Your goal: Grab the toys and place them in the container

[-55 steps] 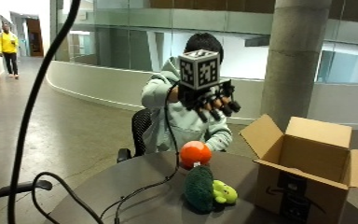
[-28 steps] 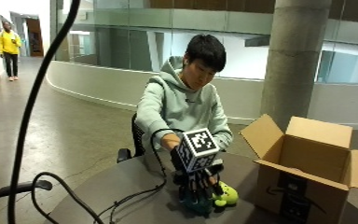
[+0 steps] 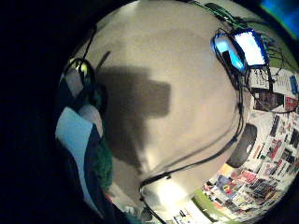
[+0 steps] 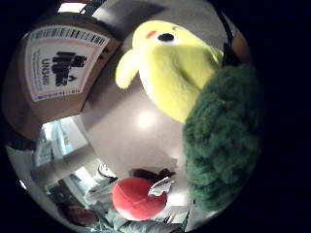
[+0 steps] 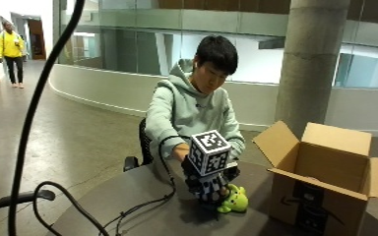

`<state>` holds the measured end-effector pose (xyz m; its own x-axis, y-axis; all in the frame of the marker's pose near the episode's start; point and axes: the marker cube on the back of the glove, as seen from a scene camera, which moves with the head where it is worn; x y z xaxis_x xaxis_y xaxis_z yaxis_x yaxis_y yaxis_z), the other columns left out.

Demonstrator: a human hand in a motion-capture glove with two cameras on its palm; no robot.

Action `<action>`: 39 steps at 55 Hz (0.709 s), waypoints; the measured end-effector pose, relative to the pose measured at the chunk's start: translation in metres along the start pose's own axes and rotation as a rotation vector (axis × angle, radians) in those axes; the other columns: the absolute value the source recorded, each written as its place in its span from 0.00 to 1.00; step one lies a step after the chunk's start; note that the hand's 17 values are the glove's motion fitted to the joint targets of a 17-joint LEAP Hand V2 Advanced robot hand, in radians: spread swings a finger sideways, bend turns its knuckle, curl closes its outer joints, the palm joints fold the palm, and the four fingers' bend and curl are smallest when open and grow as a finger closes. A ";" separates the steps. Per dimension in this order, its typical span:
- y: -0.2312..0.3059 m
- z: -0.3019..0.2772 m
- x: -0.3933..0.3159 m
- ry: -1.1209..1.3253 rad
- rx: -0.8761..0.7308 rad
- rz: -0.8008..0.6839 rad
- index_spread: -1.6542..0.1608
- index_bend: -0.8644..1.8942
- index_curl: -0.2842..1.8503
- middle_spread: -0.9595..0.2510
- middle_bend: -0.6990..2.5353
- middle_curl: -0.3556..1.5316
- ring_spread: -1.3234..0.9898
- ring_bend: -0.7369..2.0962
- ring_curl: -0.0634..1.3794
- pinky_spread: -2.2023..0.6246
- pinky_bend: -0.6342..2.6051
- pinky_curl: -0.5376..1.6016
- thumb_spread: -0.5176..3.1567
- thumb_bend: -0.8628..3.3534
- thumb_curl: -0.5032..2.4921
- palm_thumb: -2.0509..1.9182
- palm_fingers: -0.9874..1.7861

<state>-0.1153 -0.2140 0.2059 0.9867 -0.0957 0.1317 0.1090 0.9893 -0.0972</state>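
A person in a pale hoodie is seated at a round dark bench [image 5: 137, 206]. The gloved right hand [image 5: 205, 189] is lowered onto the toys near the bench's middle; whether its fingers are curled round anything cannot be told from these views.

An open cardboard box [image 5: 320, 182], flaps raised, stands at about 3 o'clock from the hand, near the bench's edge, with a narrow strip of bare surface between box and toys. A wider bare stretch lies at 9 o'clock, crossed by a black cable.

Three toys are counted. A yellow-green plush [image 5: 235, 201], smooth and rounded with a black eye and red mark, is seen just beside the hand on the box side. In the thumb-side palm view it [image 4: 170, 68] lies touching a dark green knitted toy [image 4: 223, 141], coarse and lumpy, close to the palm. A round red-orange toy [image 4: 136, 198] rests apart from both, towards the person. The box's labelled wall [image 4: 58, 68] is beside the yellow plush.
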 end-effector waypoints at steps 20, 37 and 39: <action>0.090 -0.122 -0.025 -0.011 0.027 -0.004 0.76 0.45 0.35 0.58 0.47 0.44 0.40 0.65 0.46 0.64 0.51 0.48 0.27 0.27 0.44 0.71 0.70; 0.126 -0.280 -0.107 0.022 0.264 -0.094 0.74 0.46 0.41 0.56 0.48 0.49 0.39 0.67 0.49 0.64 0.53 0.49 0.23 0.26 0.48 0.71 0.69; 0.125 -0.289 -0.121 0.030 0.257 -0.106 0.74 0.46 0.42 0.56 0.48 0.50 0.39 0.67 0.49 0.64 0.54 0.50 0.22 0.26 0.48 0.71 0.69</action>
<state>-0.1857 -0.1108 -0.1073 0.9750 -0.1994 0.0982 0.1811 0.9688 0.1692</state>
